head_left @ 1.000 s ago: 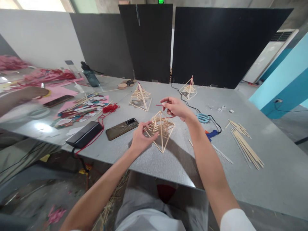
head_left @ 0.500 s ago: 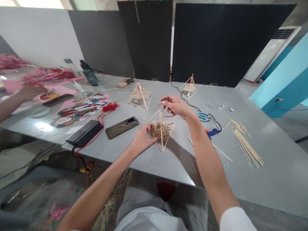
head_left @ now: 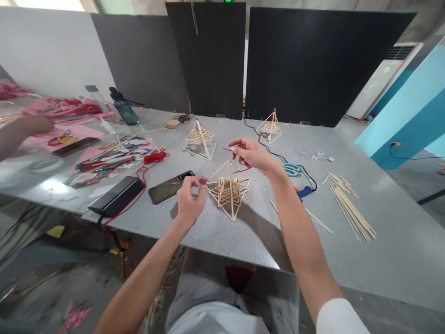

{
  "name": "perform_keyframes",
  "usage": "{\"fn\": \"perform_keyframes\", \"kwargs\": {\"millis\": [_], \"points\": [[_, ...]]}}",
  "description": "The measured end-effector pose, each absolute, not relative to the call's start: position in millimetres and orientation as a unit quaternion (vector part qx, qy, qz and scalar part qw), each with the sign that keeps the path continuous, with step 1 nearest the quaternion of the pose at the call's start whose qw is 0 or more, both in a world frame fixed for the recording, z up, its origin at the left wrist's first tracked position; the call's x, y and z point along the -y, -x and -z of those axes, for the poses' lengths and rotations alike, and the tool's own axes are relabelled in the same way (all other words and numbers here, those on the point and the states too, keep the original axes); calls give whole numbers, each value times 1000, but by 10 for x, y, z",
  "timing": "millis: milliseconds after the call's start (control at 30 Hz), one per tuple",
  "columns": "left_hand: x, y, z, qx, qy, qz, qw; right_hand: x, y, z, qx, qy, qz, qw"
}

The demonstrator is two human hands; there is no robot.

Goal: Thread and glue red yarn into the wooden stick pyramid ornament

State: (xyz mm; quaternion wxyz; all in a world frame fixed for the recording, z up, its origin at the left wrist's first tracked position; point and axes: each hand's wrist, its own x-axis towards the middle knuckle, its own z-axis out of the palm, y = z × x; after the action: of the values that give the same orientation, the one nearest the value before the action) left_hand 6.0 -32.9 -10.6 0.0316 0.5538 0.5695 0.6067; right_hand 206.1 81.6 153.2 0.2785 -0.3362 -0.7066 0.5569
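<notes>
In the head view, the right hand (head_left: 253,154), just above the centre of the frame, pinches a red string (head_left: 227,149). Below it, mid-frame, a stick pyramid (head_left: 232,191) stands on the table (head_left: 222,241). The left hand (head_left: 190,200), left of centre, has thumb and fingers parted at the pyramid's left corner; I cannot tell whether they touch.

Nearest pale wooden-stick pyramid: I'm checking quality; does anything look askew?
Yes: inside the pale wooden-stick pyramid, the thin beige stick tiers appear bunched low beneath a bare peak; in the similar pale pyramid behind, left, tiers climb toward its tip.
</notes>
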Motion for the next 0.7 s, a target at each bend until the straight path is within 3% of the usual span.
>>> {"fn": "perform_keyframes", "kwargs": {"millis": [100,200,300,433,567,700], "points": [[345,-58,0,-541,-518,-662,32,-722,-2056,-1585,701,302,-578,289],[438,-158,-252,-514,-534,-664,100,-591,-2017,-1623,683,251,-616,300],[569,-315,-567,-488,-597,-596,224,-411,-1948,-1642,666,198,-648,313],[673,-489,-839,-507,-654,-522,207,-144,-1893,-1650,632,139,-684,336],[738,-601,-858,-507,-705,-460,186,32,-2044,-1605,578,148,-702,390],[877,-715,-681,-487,-746,-385,244,121,-2476,-1370,528,234,-682,449]]}}
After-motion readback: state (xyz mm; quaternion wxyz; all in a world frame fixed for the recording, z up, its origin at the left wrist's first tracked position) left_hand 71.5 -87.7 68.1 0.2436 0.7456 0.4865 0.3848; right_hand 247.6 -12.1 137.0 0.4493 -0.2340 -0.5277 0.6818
